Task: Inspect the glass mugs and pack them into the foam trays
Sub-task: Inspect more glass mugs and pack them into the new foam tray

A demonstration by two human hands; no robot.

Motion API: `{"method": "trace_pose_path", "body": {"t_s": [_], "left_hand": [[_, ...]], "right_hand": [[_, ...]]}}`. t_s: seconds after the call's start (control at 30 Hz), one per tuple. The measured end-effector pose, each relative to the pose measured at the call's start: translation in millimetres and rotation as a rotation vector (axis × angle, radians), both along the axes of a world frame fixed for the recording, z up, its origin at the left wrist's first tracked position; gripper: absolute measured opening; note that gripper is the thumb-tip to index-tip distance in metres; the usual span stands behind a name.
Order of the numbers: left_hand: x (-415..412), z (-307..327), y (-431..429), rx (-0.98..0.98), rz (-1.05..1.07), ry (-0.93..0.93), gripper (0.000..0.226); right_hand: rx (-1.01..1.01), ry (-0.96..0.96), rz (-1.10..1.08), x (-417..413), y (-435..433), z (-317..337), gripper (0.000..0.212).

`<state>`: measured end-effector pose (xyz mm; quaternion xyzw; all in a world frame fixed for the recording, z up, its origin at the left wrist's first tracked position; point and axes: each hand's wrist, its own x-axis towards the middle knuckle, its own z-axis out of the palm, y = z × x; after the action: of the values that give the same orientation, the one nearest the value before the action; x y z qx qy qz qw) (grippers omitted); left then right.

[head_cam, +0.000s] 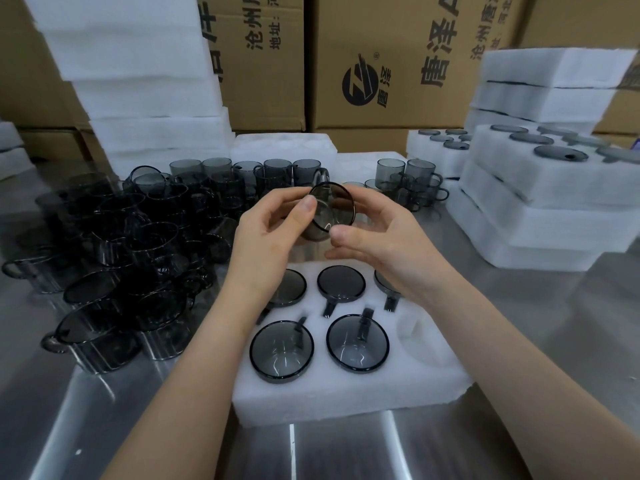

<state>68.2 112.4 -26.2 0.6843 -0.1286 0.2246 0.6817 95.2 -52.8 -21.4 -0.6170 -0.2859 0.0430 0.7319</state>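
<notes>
Dozens of loose mugs [121,258] wait at my left, so I judge much work remains. My left hand [266,230] pinches the raised mug [329,213], my right hand [384,244] curls round it. The foam tray [346,393] beneath holds five; its near-right pocket [415,334] is unfilled, packed trays [554,220] beyond.

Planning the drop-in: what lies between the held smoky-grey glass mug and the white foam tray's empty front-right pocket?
Head view: the right hand and a packed grey glass mug half hidden under it.
</notes>
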Motion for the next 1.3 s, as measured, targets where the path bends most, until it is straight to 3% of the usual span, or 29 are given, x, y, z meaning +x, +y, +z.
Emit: {"method": "trace_pose_path", "body": {"t_s": [0.13, 0.27, 0.5, 0.67, 0.87, 0.97, 1.13, 1.3], "left_hand": [[3, -2, 0, 0.059, 0.065, 0.009, 0.01], [1, -2, 0, 0.033, 0.078, -0.011, 0.014], [1, -3, 0, 0.134, 0.096, 0.025, 0.023], [4, -6, 0, 0.187, 0.109, 0.048, 0.022], [5, -6, -1, 0.249, 0.13, 0.062, 0.021], [4, -6, 0, 0.264, 0.135, 0.067, 0.022], [3, -7, 0, 0.293, 0.138, 0.078, 0.023], [3, -7, -1, 0.293, 0.14, 0.075, 0.024]], "right_hand": [[-0.308, -0.224, -0.269, -5, 5, -2, 0.068], [-0.441, -0.328, -0.407, -8, 7, 1, 0.053], [-0.314, -0.178, -0.48, -23, -22, 20, 0.035], [-0.435, -0.146, -0.497, -66, -58, 28, 0.021], [-0.828, -0.156, -0.708, -108, -70, 16, 0.037], [-0.917, -0.157, -0.757, -111, -63, 11, 0.033], [-1.112, -0.231, -0.798, -108, -53, 2, 0.046], [-1.158, -0.244, -0.751, -109, -56, -8, 0.069]]}}
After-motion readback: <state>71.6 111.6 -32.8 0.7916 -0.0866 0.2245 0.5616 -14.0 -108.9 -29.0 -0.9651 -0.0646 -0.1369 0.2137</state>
